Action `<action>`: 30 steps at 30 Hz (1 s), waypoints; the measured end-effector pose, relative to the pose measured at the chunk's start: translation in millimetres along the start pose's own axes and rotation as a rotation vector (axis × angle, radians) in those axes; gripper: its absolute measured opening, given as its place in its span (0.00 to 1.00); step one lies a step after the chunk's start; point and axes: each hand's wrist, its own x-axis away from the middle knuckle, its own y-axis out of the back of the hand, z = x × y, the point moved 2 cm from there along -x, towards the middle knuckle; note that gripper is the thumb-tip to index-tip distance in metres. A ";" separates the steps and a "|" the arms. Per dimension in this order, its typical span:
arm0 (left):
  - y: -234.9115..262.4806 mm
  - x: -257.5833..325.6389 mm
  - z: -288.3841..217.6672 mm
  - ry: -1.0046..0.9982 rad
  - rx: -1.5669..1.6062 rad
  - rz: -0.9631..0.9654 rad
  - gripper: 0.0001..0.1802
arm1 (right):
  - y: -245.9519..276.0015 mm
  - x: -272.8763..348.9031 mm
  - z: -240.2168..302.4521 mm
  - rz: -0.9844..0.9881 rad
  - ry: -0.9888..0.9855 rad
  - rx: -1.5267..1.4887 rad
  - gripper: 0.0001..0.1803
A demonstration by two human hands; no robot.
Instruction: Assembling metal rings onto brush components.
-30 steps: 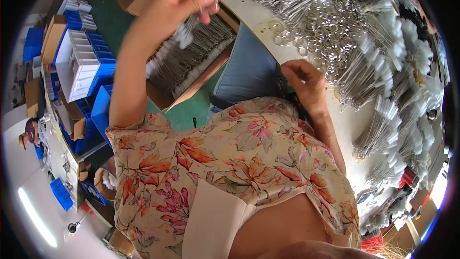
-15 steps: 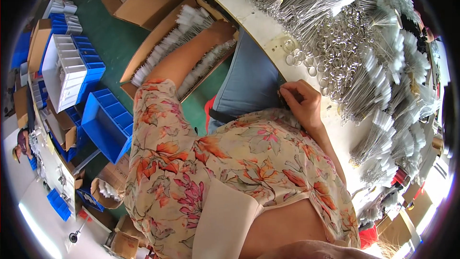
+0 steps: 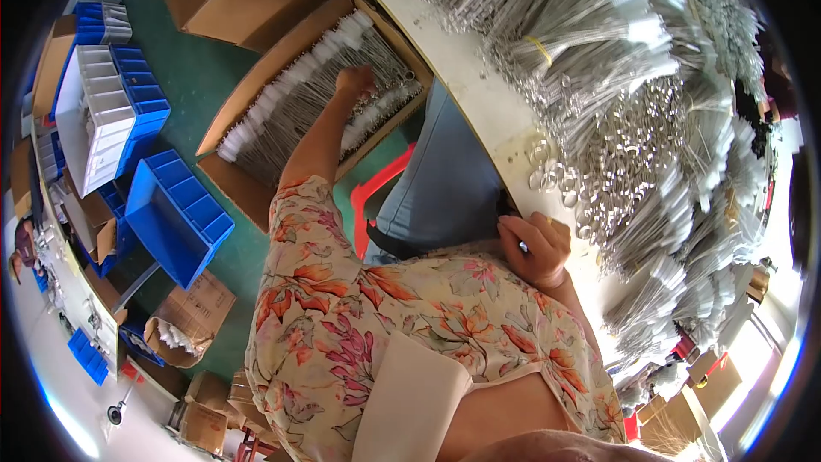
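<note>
My left hand point(image 3: 356, 84) is down in an open cardboard box point(image 3: 256, 85), its fingers bent and mostly hidden, over a thick layer of thin wire brushes point(image 3: 295, 107) with white bristle ends. Small metal rings show beside that hand, among the brushes. At the table's edge, my right hand point(image 3: 537, 250) is closed, thumb against curled fingers. A small bright spot shows inside its curl, too small to name. Close to the right hand, loose metal rings point(image 3: 547, 176) lie on the white table point(image 3: 445, 56).
Large bundles of wire brushes point(image 3: 564, 43) cover much of the table. Another cardboard box point(image 3: 256, 4) stands beyond the brush box. On the left are a blue bin point(image 3: 180, 218), a white divided tray point(image 3: 104, 111) and the green floor point(image 3: 192, 77). A red stool part point(image 3: 372, 192) is by my leg.
My left hand has moved from the table-side end of the box toward its middle, uncovering more brushes. My right hand remains at the table edge. The whole view has shifted slightly.
</note>
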 end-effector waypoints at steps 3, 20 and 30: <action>16.5 -23.9 13.3 0.419 0.694 -0.232 0.14 | -1.7 -8.9 5.4 0.048 -0.040 0.033 0.09; -5.6 -137.7 30.4 0.589 0.491 -0.208 0.19 | -29.4 -4.4 -17.8 -0.066 -0.049 0.338 0.09; 33.1 54.5 25.7 0.500 0.830 -0.647 0.16 | -16.5 -7.0 -5.4 0.026 -0.058 0.155 0.06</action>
